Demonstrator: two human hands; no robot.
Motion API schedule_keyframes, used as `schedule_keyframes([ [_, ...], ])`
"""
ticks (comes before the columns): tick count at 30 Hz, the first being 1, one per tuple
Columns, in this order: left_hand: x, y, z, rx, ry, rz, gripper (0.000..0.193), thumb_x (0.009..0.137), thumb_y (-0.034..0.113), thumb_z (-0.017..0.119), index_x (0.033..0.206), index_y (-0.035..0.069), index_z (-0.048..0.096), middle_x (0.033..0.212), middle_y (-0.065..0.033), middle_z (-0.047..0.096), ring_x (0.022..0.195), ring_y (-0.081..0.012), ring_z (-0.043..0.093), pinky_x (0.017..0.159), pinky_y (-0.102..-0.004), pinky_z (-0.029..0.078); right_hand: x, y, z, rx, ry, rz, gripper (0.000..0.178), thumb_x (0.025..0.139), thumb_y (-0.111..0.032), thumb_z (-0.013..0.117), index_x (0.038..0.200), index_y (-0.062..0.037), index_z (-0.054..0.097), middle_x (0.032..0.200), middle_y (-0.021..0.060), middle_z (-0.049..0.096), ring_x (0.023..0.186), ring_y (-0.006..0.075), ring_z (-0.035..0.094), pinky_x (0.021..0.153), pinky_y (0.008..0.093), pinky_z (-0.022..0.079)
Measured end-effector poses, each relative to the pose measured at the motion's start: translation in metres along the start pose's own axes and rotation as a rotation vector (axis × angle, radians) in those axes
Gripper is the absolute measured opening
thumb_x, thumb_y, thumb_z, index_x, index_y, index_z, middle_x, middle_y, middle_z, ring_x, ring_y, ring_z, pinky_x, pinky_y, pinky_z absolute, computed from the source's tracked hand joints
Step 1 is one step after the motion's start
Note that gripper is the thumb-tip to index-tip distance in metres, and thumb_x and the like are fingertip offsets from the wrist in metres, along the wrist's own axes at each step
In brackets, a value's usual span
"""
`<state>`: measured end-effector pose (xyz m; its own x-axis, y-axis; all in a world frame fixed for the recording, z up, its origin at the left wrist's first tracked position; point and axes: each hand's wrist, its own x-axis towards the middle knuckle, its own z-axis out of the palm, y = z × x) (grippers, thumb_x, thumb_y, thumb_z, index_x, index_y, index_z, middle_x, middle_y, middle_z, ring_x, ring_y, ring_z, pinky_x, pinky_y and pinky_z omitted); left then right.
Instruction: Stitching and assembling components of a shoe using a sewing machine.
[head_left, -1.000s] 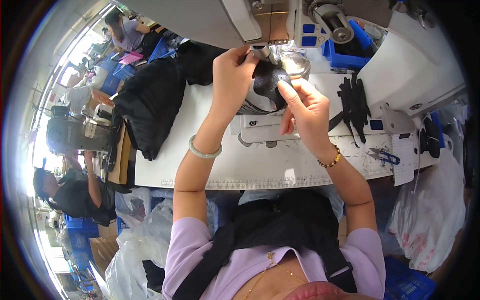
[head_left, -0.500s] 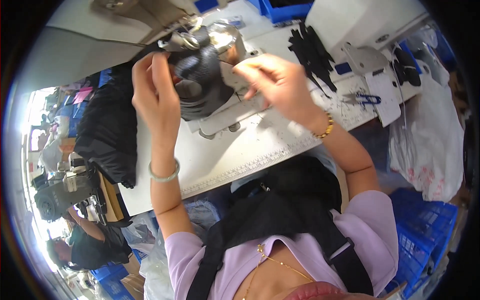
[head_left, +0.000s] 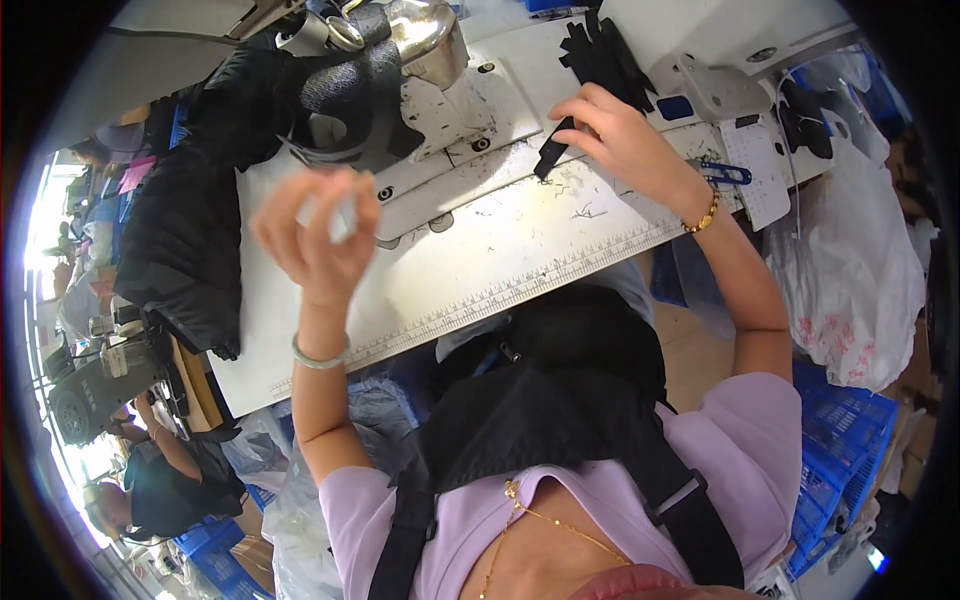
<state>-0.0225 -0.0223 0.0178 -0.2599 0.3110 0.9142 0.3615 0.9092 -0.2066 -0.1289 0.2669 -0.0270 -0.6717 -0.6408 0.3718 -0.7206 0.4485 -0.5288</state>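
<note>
My right hand (head_left: 640, 150) is closed on a short black fabric strip (head_left: 553, 152), pinched between fingertips just above the white table. Next to it, at the far side, lies a bundle of similar black strips (head_left: 608, 65). My left hand (head_left: 318, 235) hovers over the table, blurred by motion, fingers curled but apart, with nothing visible in them. Just beyond it, a black fabric piece (head_left: 350, 100) with a curved opening sits at the sewing machine's metal parts (head_left: 425, 35). Heaped black fabric (head_left: 185, 240) hangs over the table's left end.
Blue-handled thread snips (head_left: 727, 173) lie near a white paper card (head_left: 758, 175) at the right. A ruler scale (head_left: 480, 302) runs along the table's front edge. A white plastic bag (head_left: 850, 270) hangs at the right, above blue crates (head_left: 840, 440). Another person (head_left: 180, 480) sits at far left.
My left hand has drawn back from the black fabric piece toward me. My right hand has moved right, away from the machine, and now holds a black strip.
</note>
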Motion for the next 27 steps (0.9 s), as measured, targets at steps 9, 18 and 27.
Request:
schedule_keyframes([
  [9,-0.008,0.059,0.036,-0.614,-0.592,-0.194,0.021,0.073,-0.003,0.067,0.091,0.001,0.058,0.081,-0.0080,0.058,0.075,-0.0223,0.057,0.066,-0.0301,0.047,-0.023,-0.011,0.015,0.028,0.025,0.025,0.014,0.084,-0.015,0.061,0.090,-0.0031,0.057,0.088,0.0116,0.051,0.077,0.0272,0.056,0.070,0.0338,0.046],
  [18,-0.010,0.074,0.094,-0.674,-0.617,-0.497,0.022,0.081,0.002,0.063,0.102,0.001,0.056,0.082,-0.0113,0.058,0.067,-0.0207,0.059,0.060,-0.0288,0.049,-0.028,-0.014,0.023,0.106,0.168,0.278,0.020,0.079,-0.012,0.067,0.087,-0.0011,0.052,0.089,0.0095,0.052,0.075,0.0252,0.056,0.066,0.0333,0.045],
  [27,-0.002,0.068,0.079,-0.548,-0.309,-0.007,0.039,0.066,0.004,0.067,0.104,0.003,0.058,0.103,-0.0082,0.056,0.085,-0.0240,0.057,0.069,-0.0342,0.049,-0.020,-0.037,-0.009,0.974,-0.072,0.513,0.016,0.082,-0.014,0.067,0.090,-0.0041,0.058,0.076,-0.0033,0.055,0.060,0.0015,0.048,0.049,0.0169,0.037],
])
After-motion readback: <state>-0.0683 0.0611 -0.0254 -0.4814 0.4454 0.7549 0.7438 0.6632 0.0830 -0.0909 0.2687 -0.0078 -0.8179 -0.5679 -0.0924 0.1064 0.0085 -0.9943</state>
